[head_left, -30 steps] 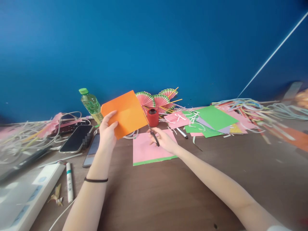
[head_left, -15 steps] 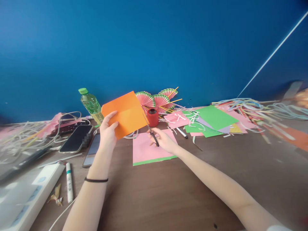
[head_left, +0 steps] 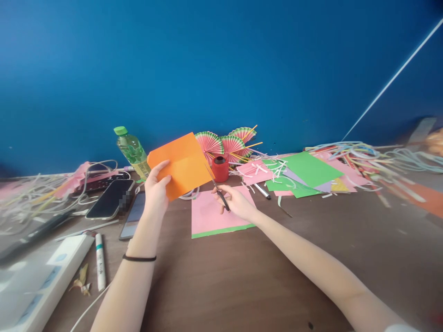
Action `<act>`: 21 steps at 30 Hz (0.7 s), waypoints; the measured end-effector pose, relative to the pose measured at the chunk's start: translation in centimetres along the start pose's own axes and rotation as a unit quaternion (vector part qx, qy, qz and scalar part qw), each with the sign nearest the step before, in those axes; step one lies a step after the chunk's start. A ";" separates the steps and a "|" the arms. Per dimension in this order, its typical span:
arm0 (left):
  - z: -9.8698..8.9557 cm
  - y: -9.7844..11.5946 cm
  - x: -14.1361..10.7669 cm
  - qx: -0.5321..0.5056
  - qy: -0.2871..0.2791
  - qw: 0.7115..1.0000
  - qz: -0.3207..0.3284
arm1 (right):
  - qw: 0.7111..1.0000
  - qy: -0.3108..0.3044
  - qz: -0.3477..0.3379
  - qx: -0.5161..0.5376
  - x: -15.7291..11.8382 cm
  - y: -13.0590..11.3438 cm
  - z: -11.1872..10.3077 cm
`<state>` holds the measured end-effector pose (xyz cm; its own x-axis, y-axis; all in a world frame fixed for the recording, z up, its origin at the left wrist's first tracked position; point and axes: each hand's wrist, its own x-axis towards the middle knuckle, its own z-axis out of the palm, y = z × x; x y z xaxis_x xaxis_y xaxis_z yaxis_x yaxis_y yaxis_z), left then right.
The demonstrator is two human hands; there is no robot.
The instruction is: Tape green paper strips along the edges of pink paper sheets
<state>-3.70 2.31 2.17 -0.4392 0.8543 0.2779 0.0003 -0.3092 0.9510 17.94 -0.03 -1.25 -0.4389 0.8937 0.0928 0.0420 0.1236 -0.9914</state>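
My left hand (head_left: 157,182) grips an orange sheet of paper (head_left: 183,161) at its lower left side and keeps it raised above the table, tilted. In my right hand (head_left: 235,203) is a pair of scissors (head_left: 222,198) with dark handles. Their blades point up and left, at the right edge of the orange paper. Whether the blades are closed on the paper is too small to tell. Below lies a pink sheet with a green strip along its near edge (head_left: 211,219). A red spool-like object (head_left: 220,169) stands just behind the scissors.
Pink and green paper fans (head_left: 230,146) lean by the blue wall. Green paper (head_left: 309,170) and white scraps lie to the right. On the left are a green-capped bottle (head_left: 133,150), a phone (head_left: 110,199), a marker (head_left: 100,263), a power strip (head_left: 65,272) and tangled strips.
Hardly anything differs. The whole view has shifted very slightly; the orange paper and the scissors keep nearly the same position against each other, and my right fingers have moved a little on the handles.
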 end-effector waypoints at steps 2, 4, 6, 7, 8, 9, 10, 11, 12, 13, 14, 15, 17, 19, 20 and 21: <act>0.0 0.1 0.0 -0.003 -0.001 1.000 -0.004 | 1.000 0.003 0.002 -0.002 0.0 -0.1 0.0; 0.0 0.1 -0.1 -0.006 -0.002 1.000 -0.005 | 1.000 0.006 0.004 -0.002 -0.1 -0.2 0.0; 0.0 0.1 -0.1 -0.009 -0.004 1.000 -0.002 | 1.000 0.007 0.006 0.000 -0.1 -0.2 0.0; 0.0 0.1 -0.1 -0.009 -0.004 1.000 -0.003 | 1.000 0.008 0.007 0.001 -0.1 -0.3 0.0; -0.1 0.1 -0.1 -0.011 -0.004 1.000 -0.005 | 1.000 0.009 0.007 0.002 -0.1 -0.3 0.0; -0.1 0.1 -0.1 -0.012 -0.003 1.000 -0.009 | 1.000 0.010 0.007 0.002 -0.1 -0.3 0.0; -0.1 0.1 -0.1 -0.014 -0.003 1.000 -0.013 | 1.000 0.012 0.007 0.000 -0.1 -0.3 0.0; -0.1 0.1 -0.1 -0.015 -0.003 1.000 -0.015 | 1.000 0.014 0.008 -0.002 -0.1 -0.2 0.0; -0.1 0.1 -0.1 -0.015 -0.004 1.000 -0.016 | 1.000 0.016 0.008 -0.003 -0.1 -0.2 0.0; -0.1 0.1 -0.1 -0.014 -0.004 1.000 -0.016 | 1.000 0.017 0.009 -0.003 -0.1 -0.1 0.0; -0.1 0.1 -0.1 -0.013 -0.005 1.000 -0.015 | 1.000 0.018 0.010 0.000 -0.1 -0.1 0.0; -0.1 0.0 0.0 -0.011 -0.005 1.000 -0.014 | 1.000 0.019 0.010 0.004 -0.1 -0.1 0.0; -0.1 -0.1 0.0 -0.009 -0.003 1.000 -0.014 | 1.000 0.017 0.010 0.011 -0.1 0.0 0.0; -0.1 -0.2 0.1 -0.008 0.000 1.000 -0.016 | 1.000 0.015 0.013 0.011 -0.1 0.0 0.0; -0.1 -0.3 0.1 -0.005 0.000 1.000 -0.018 | 1.000 0.014 0.015 0.010 -0.1 0.0 0.0; -0.1 -0.3 0.2 -0.002 -0.001 1.000 -0.019 | 1.000 0.013 0.016 0.009 -0.1 0.1 0.0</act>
<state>-3.89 2.50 1.86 -0.4372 0.8660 0.2427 -0.0197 -0.2790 0.9601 17.95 -0.12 -1.32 -0.4143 0.9080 0.0625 0.0399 0.0867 -0.9954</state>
